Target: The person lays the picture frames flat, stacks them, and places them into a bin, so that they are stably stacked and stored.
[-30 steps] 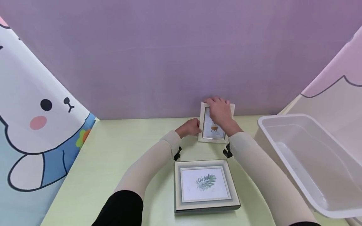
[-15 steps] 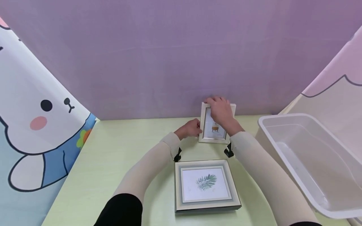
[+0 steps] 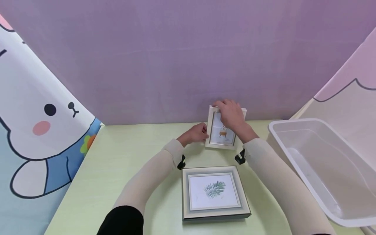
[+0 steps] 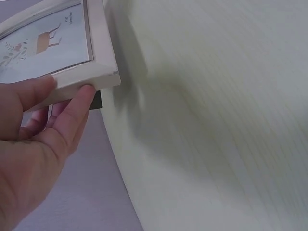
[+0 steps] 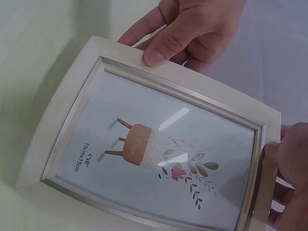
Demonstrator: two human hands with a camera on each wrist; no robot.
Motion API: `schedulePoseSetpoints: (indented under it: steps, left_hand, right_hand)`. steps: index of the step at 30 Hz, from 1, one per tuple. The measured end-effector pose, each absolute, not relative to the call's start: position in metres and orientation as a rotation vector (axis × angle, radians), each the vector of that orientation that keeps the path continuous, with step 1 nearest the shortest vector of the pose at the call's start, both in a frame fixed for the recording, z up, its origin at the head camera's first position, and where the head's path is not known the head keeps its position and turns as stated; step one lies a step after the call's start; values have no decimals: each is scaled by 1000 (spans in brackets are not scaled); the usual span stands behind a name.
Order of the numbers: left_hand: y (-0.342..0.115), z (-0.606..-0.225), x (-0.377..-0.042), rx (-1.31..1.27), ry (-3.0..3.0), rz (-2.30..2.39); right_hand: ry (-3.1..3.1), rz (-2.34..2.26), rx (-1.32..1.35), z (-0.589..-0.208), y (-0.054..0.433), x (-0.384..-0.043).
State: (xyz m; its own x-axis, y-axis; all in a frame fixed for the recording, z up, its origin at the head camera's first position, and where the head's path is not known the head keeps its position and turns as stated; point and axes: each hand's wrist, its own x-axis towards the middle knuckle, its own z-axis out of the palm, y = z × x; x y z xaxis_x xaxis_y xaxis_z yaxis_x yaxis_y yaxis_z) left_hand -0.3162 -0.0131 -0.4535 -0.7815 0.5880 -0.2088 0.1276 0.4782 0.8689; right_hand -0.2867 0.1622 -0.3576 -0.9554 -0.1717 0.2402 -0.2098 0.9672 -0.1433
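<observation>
A small cream picture frame (image 3: 209, 127) stands upright near the back edge of the table, close to the purple wall. Its print shows a brown stool-like pot with leaves and a pink flower, clear in the right wrist view. My left hand (image 3: 197, 133) pinches the frame's left side, thumb on the front and fingers behind, as the left wrist view shows at a lower corner. From above, my right hand (image 3: 230, 114) grips the top edge, its thumb (image 5: 272, 153) on the front. Part of the print is hidden behind the right hand in the head view.
Nearer to me lies a stack of larger silver-cream picture frames (image 3: 185, 195), the top one with a green leaf print. A white plastic tub (image 3: 282, 143) stands at the right. The purple wall (image 3: 164, 65) rises behind the pale green table (image 3: 117, 169).
Both hands keep their grip on the small frame, which has shifted and turned very slightly. The right wrist has moved a little to the right, and the left forearm slightly left.
</observation>
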Motion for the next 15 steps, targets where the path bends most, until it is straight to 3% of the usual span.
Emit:
schedulePoseSetpoints:
  steps: [15]
  left_hand:
    - [-25,-435,-322,700,2414,1135]
  right_hand:
    - [-2795,263,348,-346,160,-279]
